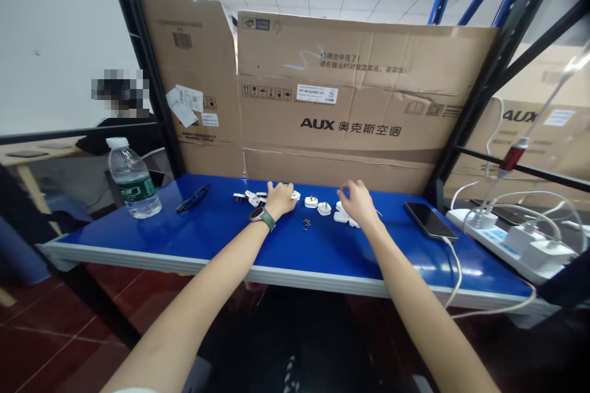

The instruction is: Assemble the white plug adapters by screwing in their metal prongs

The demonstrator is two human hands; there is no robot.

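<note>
White plugs (318, 203) lie mid-desk (207, 239). Left hand (279, 198) rests loosely curled on some of them; right hand (357, 201) cups others. Whether either grips, I cannot tell.

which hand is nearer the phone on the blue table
Right. The right hand rests on white plug parts just left of the phone; the left hand lies farther left.
</note>
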